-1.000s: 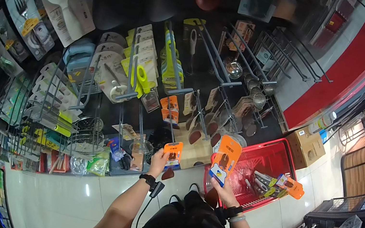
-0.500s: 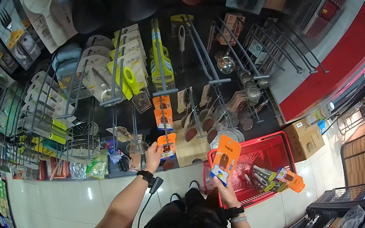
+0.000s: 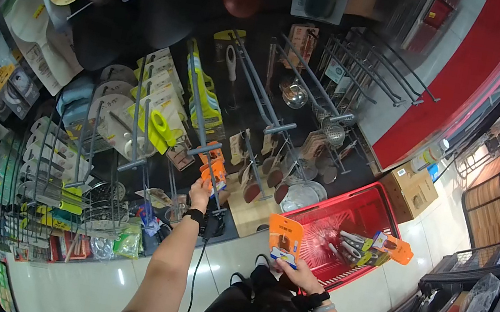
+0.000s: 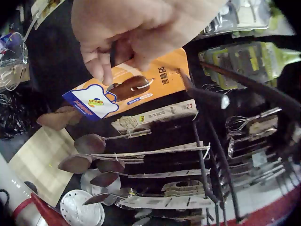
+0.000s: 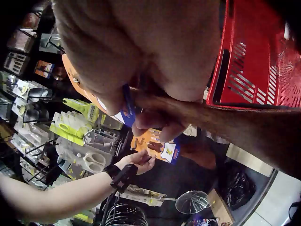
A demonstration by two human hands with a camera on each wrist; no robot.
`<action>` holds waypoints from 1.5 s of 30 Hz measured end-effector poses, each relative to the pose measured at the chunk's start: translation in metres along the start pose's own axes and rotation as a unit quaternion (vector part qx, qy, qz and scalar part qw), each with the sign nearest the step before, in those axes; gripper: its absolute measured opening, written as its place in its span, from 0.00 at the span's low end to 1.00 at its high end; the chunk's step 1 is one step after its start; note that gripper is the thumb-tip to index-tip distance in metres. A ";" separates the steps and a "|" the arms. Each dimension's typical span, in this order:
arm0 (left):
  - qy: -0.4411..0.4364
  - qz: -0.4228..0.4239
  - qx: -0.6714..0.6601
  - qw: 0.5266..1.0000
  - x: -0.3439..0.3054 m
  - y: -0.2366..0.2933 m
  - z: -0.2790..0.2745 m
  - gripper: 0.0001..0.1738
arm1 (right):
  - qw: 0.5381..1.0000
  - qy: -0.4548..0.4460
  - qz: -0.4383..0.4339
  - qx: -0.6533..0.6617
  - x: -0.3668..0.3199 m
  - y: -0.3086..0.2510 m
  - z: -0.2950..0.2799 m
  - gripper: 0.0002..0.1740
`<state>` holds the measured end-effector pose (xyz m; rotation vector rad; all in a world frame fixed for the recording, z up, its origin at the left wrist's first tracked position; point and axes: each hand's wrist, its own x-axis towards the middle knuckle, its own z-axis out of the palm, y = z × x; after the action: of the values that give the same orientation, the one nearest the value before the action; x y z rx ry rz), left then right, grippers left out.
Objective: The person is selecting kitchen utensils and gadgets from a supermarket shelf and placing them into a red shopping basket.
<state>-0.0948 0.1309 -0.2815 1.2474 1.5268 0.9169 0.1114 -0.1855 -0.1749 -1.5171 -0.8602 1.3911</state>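
Note:
In the head view the left hand (image 3: pixel 199 194) is at the rack, against an orange-carded utensil (image 3: pixel 214 172) near a hook's tip. The left wrist view has the left hand (image 4: pixel 141 28) with fingers curled at the edge of that orange card (image 4: pixel 165 77), beside the hook end. Its brown utensil head (image 4: pixel 59 117) sticks out past the blue edge. Lower right, the right hand (image 3: pixel 301 276) grips another orange card (image 3: pixel 284 237) by its blue end. From the right wrist, that hand (image 5: pixel 146 56) is curled round the card and a brown wooden-looking handle (image 5: pixel 188 110).
A red basket (image 3: pixel 319 262) holding carded, grey-handled utensils (image 3: pixel 354 246) stands right of the legs. Metal hooks with green-carded tools (image 3: pixel 204 91) and ladles (image 3: pixel 294 94) project from the rack. A cardboard box (image 3: pixel 412 190) is behind the basket. A cable hangs from the left wrist.
The left hand has moved up and left with its orange card, to beside the other orange cards on the rack. The right hand's card has lowered and shifted left. The head view has shifted.

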 end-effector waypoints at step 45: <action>-0.131 0.057 0.032 0.989 -0.091 0.001 -0.046 0.12 | 0.998 -0.055 -0.024 -0.006 -0.001 0.027 -0.004 0.20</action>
<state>-0.1341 0.0422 -0.2489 1.4514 1.2973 0.7478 0.1137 -0.1969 -0.1993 -1.4301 -0.9685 1.4461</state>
